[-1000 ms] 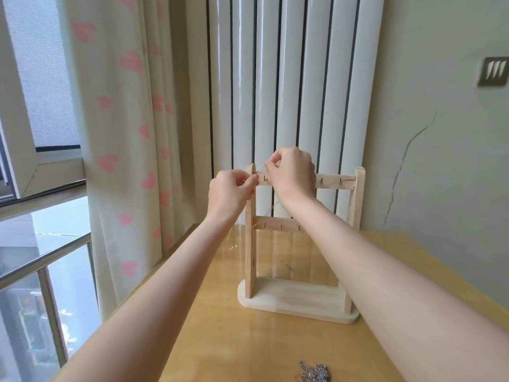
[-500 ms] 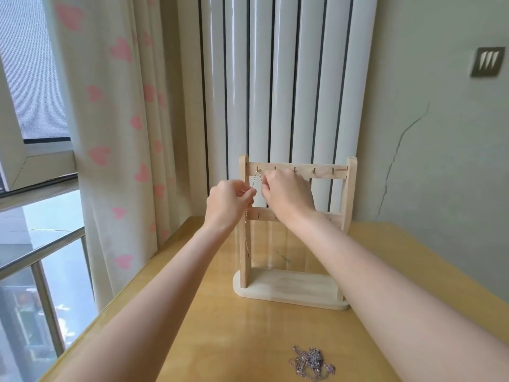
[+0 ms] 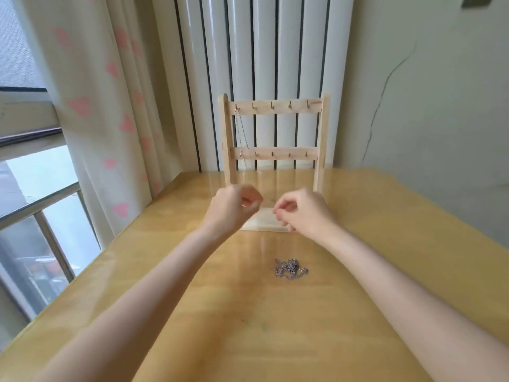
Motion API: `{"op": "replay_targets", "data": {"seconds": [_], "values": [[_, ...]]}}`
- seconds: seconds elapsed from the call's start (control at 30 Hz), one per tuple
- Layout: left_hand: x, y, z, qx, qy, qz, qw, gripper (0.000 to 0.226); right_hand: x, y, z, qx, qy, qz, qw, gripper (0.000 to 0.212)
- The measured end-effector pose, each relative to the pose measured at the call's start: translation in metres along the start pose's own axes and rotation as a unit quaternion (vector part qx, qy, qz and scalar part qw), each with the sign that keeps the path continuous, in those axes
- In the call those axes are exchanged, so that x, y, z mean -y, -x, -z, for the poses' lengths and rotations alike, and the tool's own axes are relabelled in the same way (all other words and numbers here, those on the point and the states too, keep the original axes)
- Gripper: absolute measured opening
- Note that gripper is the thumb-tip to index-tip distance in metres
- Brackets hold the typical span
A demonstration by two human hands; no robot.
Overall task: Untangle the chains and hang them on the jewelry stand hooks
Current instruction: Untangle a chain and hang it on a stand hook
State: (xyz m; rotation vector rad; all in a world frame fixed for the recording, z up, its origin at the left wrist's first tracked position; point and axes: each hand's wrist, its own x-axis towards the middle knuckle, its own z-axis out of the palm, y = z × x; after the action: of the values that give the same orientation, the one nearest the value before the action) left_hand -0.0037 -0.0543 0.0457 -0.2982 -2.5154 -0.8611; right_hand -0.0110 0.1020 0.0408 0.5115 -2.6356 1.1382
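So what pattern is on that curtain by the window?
Pink hearts on a cream curtain, clearest in the head view.

The table (image 3: 358, 271) is glossy, smooth yellow wood that mirrors the light, and the stand (image 3: 275, 153) on it at twelve o'clock is pale, matt, unvarnished wood with small metal hooks (image 3: 271, 105). A thin metal chain (image 3: 240, 130) hangs from its top bar, and a shiny tangled heap of chains (image 3: 290, 268) lies mid-table. At ten o'clock hangs a soft matt cloth curtain (image 3: 91, 106); behind the stand rise smooth glossy white pipes (image 3: 264, 51) against a matt wall (image 3: 427, 92).
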Motion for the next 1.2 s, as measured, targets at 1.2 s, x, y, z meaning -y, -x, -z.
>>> {"op": "replay_targets", "data": {"seconds": [1.2], "values": [[-0.003,0.061,-0.063,0.064,0.358,0.083,0.928,0.015,-0.05,0.055,-0.015,0.001,-0.393,-0.097,0.914,0.003]]}}
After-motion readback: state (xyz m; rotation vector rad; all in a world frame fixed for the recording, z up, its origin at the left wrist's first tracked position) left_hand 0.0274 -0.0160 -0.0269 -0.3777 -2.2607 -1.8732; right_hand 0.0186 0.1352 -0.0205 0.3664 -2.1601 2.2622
